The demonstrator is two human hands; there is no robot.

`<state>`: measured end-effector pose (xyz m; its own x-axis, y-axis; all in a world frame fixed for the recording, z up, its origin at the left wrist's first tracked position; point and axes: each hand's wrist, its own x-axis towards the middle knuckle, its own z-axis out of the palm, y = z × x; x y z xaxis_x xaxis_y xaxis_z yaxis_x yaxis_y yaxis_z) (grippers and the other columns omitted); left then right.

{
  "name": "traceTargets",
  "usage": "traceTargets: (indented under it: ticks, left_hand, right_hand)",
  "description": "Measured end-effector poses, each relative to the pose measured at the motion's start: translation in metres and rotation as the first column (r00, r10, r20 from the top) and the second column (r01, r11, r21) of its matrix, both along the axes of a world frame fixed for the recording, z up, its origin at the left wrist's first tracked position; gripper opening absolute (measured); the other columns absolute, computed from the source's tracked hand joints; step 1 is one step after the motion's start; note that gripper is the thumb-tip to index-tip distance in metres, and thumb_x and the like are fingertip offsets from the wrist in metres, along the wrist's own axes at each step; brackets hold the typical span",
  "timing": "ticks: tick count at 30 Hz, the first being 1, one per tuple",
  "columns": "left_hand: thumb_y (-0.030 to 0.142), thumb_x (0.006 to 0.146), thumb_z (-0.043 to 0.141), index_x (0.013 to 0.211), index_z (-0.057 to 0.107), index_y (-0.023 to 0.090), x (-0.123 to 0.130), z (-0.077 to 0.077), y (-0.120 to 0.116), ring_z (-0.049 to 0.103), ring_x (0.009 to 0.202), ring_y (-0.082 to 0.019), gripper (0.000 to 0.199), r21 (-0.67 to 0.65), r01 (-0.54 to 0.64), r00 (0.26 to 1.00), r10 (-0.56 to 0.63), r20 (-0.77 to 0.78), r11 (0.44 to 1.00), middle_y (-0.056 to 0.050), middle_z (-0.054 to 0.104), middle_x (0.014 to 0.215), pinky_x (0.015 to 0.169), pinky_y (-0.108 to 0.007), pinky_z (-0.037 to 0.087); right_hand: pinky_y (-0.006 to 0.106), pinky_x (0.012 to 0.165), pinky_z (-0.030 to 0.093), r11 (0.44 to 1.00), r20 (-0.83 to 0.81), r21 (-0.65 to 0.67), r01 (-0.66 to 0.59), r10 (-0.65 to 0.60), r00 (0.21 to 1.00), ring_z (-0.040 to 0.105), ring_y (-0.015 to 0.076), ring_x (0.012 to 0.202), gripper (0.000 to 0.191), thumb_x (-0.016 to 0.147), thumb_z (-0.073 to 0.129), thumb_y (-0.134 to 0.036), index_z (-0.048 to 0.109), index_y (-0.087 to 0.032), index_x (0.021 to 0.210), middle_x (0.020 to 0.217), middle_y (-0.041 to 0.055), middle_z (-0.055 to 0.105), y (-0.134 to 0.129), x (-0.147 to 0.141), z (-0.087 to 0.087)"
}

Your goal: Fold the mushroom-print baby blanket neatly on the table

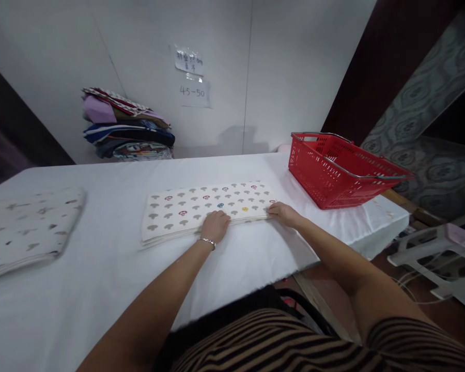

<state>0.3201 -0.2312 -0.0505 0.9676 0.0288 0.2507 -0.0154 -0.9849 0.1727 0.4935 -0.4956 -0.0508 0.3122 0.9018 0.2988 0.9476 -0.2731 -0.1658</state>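
A folded white cloth printed with grey mushrooms and a few red, blue and yellow ones lies in a long rectangle, its layers showing along the front edge. My left hand, wearing a bracelet, is closed on the middle of that front edge, fingertips on top. At the front right corner, my right hand pinches the same cloth between thumb and fingers. The undersides of both hands are hidden.
Another folded printed cloth lies on the white-covered table at left. A red basket stands at the back right, near the table's end. Stacked fabrics sit against the wall. A white stool is on the floor at right.
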Motion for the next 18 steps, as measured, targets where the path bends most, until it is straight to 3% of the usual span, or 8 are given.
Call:
traceTargets:
  ticks: [8, 18]
  left_hand:
    - [0.025, 0.089, 0.042, 0.09, 0.068, 0.021, -0.002, -0.001, 0.0, 0.053, 0.09, -0.021, 0.026, 0.006, -0.006, 1.0, 0.006, 0.007, 1.0, -0.006, 0.063, 0.095, 0.081, -0.035, 0.042]
    - [0.024, 0.088, 0.043, 0.095, 0.067, 0.02, -0.002, -0.003, 0.0, 0.052, 0.093, -0.023, 0.026, -0.005, -0.011, 1.0, 0.011, 0.006, 1.0, -0.007, 0.063, 0.098, 0.082, -0.036, 0.041]
  right_hand:
    - [0.037, 0.085, 0.048, 0.996, 0.088, 0.076, 0.051, -0.058, 0.994, 0.058, 0.0196, 0.089, 0.028, 0.093, 0.039, -0.019, 0.065, -0.019, 0.082, 0.085, 0.0084, 0.065, 0.004, -0.008, 0.001]
    - [0.034, 0.08, 0.047, 0.998, 0.07, 0.06, 0.031, -0.035, 0.997, 0.058, 0.0198, 0.091, 0.028, 0.094, 0.041, -0.027, 0.067, -0.019, 0.094, 0.097, 0.0093, 0.066, -0.009, -0.01, -0.008]
